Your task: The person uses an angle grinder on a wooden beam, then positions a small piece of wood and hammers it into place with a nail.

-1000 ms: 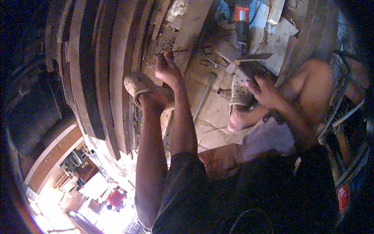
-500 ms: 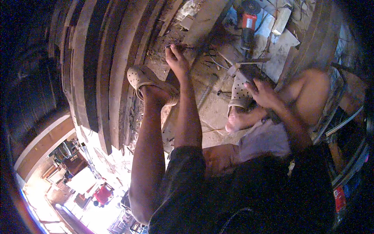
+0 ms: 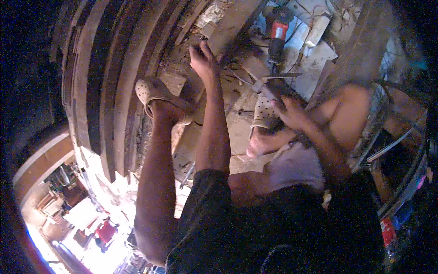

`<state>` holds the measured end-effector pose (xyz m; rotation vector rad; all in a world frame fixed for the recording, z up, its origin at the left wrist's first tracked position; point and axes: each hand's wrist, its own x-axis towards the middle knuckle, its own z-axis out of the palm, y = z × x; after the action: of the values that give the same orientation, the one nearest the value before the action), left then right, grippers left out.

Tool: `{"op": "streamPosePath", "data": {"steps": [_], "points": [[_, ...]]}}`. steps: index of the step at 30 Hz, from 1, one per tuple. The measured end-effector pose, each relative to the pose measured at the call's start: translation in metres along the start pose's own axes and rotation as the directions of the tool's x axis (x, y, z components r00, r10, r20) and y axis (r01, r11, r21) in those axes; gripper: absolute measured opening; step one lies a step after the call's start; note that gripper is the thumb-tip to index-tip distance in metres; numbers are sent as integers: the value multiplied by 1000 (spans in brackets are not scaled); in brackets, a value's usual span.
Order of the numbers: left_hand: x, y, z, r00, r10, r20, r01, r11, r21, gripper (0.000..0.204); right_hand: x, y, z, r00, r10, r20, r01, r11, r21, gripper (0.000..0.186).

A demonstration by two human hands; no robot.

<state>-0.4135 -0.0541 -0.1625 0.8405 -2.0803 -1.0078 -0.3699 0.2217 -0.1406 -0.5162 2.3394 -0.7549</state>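
My left hand is raised near the timber planks, above and to the right of the light clog on my left foot. Its fingers are curled closed, and what they hold, if anything, is too dark to make out. My right hand is closed round the handle of a hammer, just above my right foot. The hammer has a grey metal head with a long thin arm pointing right. Beneath it, a light perforated clog covers my right foot. Part of the handle is lost in shadow.
A red and black angle grinder lies beyond my right hand, beside a pale block and loose cords. Long dark timber planks run along the left. A wide wooden board slants at the top. Bright daylight enters at lower left.
The whole view has shifted, so most things sit farther left. My left hand has turned slightly, its fingers curled in more. My right hand keeps its grip on the hammer.
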Motion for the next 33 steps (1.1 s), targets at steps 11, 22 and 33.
{"op": "streamPosePath", "data": {"steps": [11, 22, 33], "points": [[11, -37, -6, 967, -191, -169, 134, 944, -301, 39, 0, 13, 1, 987, 159, 27, -157, 986, -50, 64], [-21, -15, -1, 982, -73, -175, 30, 971, -237, 38, 0, 16, -4, 992, -11, 126, 11, 1000, 2, 60], [23, -25, 32, 926, -239, -291, 266, 962, 58, 36, 7, -1, -6, 952, 200, 231, -244, 953, 180, 42]]}}
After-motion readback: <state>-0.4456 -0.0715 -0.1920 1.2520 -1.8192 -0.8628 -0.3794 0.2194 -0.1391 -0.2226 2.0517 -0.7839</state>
